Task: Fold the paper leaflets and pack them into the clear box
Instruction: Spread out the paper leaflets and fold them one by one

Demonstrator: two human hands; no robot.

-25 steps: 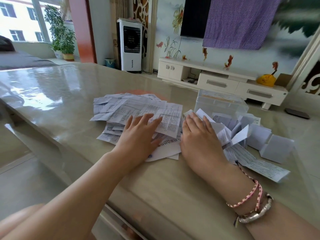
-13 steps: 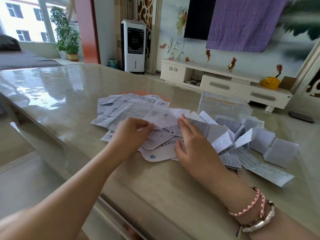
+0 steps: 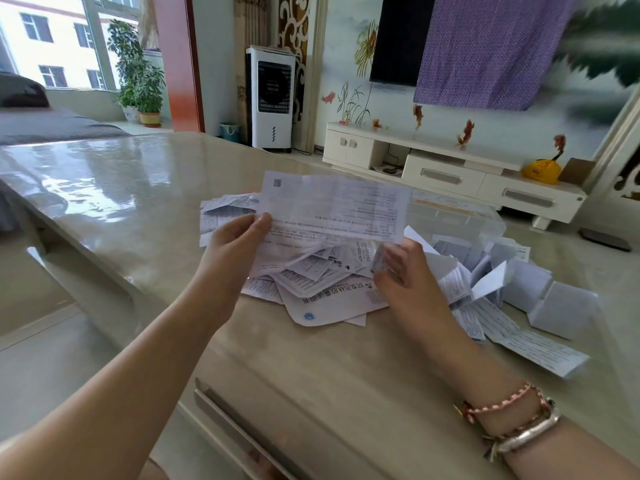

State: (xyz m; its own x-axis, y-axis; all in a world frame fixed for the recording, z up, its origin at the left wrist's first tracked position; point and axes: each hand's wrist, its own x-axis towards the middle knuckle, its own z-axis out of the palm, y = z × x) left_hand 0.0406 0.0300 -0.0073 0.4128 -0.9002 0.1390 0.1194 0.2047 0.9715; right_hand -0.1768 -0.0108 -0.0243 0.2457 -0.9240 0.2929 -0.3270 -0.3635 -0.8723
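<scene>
Your left hand (image 3: 235, 249) pinches the left edge of a wide white printed paper leaflet (image 3: 334, 206), raised above the loose pile of unfolded leaflets (image 3: 322, 285) on the glossy beige table (image 3: 138, 188). Your right hand (image 3: 401, 271) grips its lower right corner. Behind stands the clear plastic box (image 3: 453, 220), folded white leaflets (image 3: 540, 292) beside it.

One head-worn wide-angle view looks forward and down, close over the table (image 3: 104, 188), edges seemingly distorted.

Both hands (image 3: 239, 244) have lifted one leaflet (image 3: 332, 206) off the pile (image 3: 322, 271).
</scene>
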